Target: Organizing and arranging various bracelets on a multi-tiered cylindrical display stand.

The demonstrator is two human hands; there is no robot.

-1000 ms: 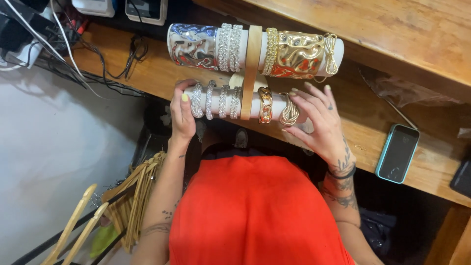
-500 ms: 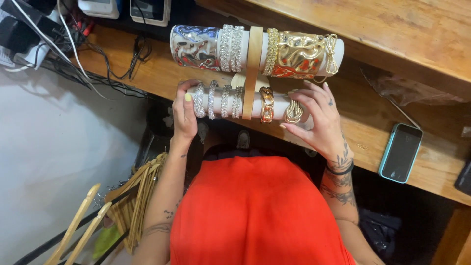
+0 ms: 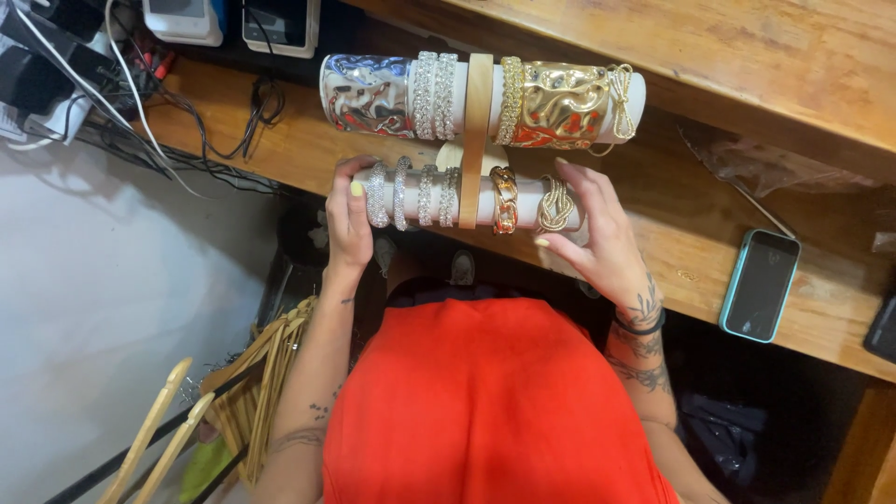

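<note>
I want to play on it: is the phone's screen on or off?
Off. The phone lies flat on the wooden shelf, face up, and its screen is plain black with nothing lit.

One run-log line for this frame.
left hand: grips lower bracelet roll end | right hand: cups other end | phone: on shelf
</note>
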